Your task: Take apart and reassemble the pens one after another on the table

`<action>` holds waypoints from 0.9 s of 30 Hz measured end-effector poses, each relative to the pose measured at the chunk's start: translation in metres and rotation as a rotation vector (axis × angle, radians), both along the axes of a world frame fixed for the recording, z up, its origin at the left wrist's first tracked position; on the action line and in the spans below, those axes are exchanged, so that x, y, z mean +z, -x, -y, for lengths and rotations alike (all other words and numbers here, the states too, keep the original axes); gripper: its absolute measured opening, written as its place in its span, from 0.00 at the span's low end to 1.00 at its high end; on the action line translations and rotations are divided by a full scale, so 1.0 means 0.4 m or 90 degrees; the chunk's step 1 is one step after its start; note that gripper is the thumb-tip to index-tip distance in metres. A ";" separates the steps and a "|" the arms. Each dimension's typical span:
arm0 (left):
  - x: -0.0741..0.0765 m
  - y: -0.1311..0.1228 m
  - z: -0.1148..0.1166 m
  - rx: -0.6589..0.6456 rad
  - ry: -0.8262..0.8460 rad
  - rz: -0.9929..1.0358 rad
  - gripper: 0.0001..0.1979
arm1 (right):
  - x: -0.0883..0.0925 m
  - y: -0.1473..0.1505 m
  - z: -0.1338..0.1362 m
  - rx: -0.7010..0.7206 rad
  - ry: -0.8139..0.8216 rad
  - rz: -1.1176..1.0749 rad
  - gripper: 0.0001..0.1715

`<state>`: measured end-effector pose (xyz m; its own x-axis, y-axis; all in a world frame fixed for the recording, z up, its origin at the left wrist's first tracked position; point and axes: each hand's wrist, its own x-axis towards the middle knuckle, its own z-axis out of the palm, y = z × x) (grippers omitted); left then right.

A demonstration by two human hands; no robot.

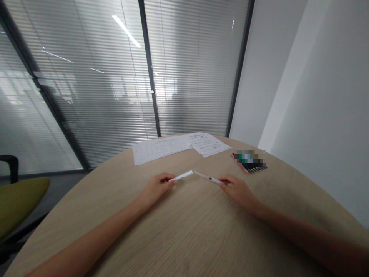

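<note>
Just left of the table's middle, my left hand (158, 187) is closed in a pinch on a white pen barrel (184, 175) with a clip along its side. The barrel points right and slightly up. Opposite it, my right hand (235, 189) is closed around the thicker white end of a pen refill (206, 176). A thin clear tube with a dark band extends from those fingers towards the barrel. The two tips are very close but look slightly apart, above the wooden table (187, 231). My fingers cover the outer ends of both pieces.
Printed paper sheets (164, 148) lie overlapping near the table's far edge. A dark pack of pens (255, 168), partly blurred out, rests at the right. A green chair (23, 196) stands at the left. Beyond are a glass partition with blinds and a white wall (325, 115).
</note>
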<state>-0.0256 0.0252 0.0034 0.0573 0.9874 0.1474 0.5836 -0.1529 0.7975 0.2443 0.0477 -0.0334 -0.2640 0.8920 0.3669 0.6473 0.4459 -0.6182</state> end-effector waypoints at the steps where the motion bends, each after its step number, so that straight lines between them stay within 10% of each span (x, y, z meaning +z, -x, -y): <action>1: 0.002 -0.001 0.001 -0.005 -0.007 -0.006 0.17 | 0.002 0.001 0.002 0.004 -0.005 0.007 0.10; 27: -0.003 -0.033 0.033 -0.197 -0.175 -0.139 0.06 | 0.005 0.005 0.017 0.129 -0.152 0.019 0.10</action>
